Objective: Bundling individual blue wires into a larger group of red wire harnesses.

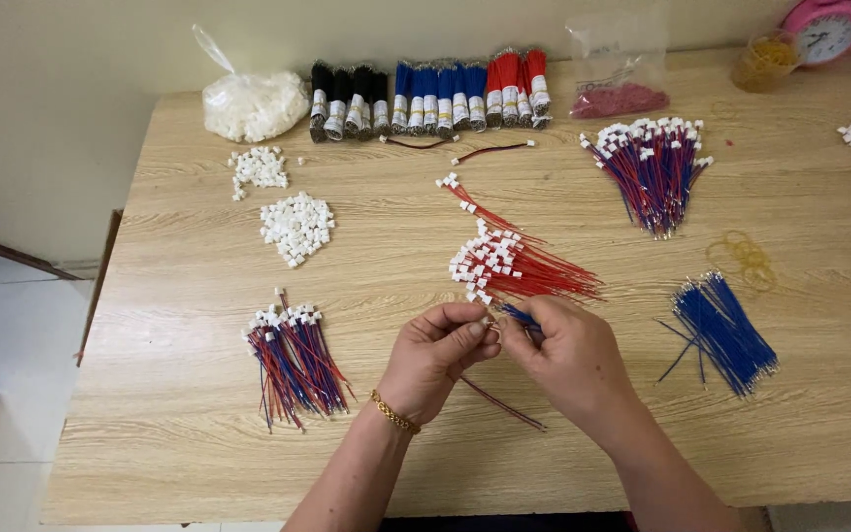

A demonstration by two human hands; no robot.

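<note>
Low at table centre, left hand [433,357] pinched a small white connector [490,322], its red wire [502,404] trailing below; right hand [568,355] touched it, gripping a blue wire [518,315]. Wired bundle [293,360] lay left, red wires [519,271] just above, blue wires [726,330] right. Wooden table [199,433], white floor [2,394] left.

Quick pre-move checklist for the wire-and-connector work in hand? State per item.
1. Left hand pinches a small white connector: ok.
2. Right hand holds a blue wire at the connector: ok.
3. Wire seated in the connector: cannot tell, fingers hide it.
4. Red-wire pile with connectors just beyond the hands: ok.
5. Loose blue wires to the right: ok.
6. Loose white connectors on the table: ok.
</note>
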